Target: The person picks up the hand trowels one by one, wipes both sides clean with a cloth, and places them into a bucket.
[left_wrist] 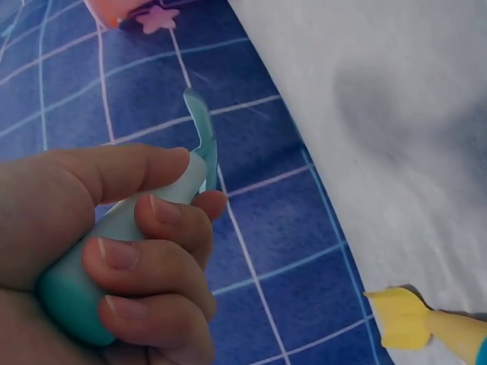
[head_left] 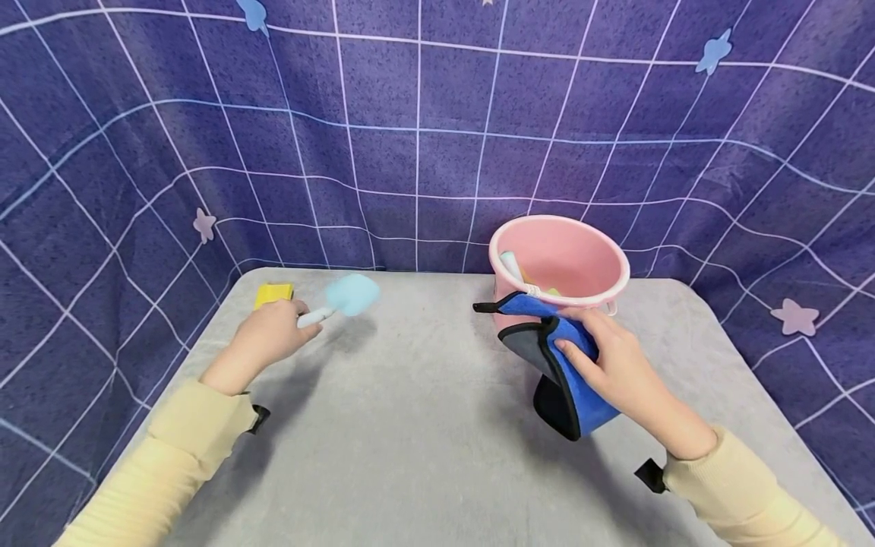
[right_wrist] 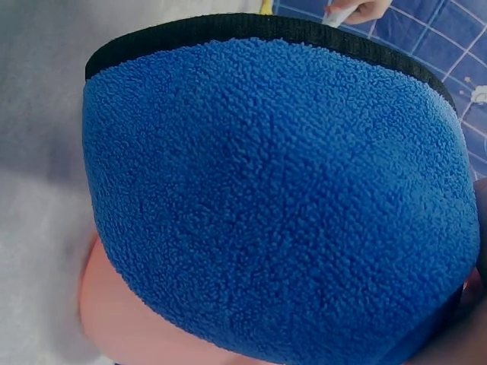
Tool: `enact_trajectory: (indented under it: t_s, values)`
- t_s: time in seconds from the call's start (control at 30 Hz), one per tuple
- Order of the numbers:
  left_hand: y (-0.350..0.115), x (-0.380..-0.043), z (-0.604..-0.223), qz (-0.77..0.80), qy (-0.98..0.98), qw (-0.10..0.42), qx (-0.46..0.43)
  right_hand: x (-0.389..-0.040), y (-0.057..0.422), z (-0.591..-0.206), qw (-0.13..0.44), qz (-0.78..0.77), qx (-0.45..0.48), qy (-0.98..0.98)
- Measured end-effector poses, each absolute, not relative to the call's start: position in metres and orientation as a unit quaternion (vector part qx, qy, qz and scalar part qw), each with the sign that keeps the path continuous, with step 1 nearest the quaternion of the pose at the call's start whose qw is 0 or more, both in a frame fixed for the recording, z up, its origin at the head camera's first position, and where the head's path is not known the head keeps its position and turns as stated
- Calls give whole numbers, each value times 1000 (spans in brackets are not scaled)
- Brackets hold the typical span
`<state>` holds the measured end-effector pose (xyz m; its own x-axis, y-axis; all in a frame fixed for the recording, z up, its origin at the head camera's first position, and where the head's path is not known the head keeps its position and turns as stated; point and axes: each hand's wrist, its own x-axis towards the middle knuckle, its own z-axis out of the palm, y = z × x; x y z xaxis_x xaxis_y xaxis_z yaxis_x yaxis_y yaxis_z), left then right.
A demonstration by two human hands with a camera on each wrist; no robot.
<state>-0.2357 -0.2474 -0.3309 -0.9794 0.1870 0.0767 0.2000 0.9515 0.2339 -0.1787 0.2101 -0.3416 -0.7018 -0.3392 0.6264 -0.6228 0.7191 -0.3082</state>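
Observation:
My left hand [head_left: 268, 336] grips the white and teal handle of a toy shovel [head_left: 352, 295], raised over the left of the table. In the left wrist view its light blue blade is seen edge-on, with the fingers curled round the handle [left_wrist: 91, 266]. My right hand [head_left: 618, 361] pinches a cleaning cloth [head_left: 588, 384], blue on one side, grey on the other, with black edging. The cloth hangs folded in front of a pink bucket [head_left: 506, 282] and hides part of its front. Plush blue cloth [right_wrist: 274, 198] fills most of the right wrist view.
A yellow-headed toy tool [left_wrist: 403, 319] lies at the table's left edge, partly behind my left hand. Inside the bucket a pale handle [head_left: 510, 264] leans near the rim, with something yellow-green below. Dark blue gridded fabric [head_left: 417, 137] surrounds the grey table [head_left: 410, 425].

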Motion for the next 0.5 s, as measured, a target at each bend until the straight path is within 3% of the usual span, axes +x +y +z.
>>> enact_trajectory:
  t_s: [0.5]
  values:
    - [-218,-211,-319,-139,-980,61,-127,-177,202,-323,327,280,279,-858]
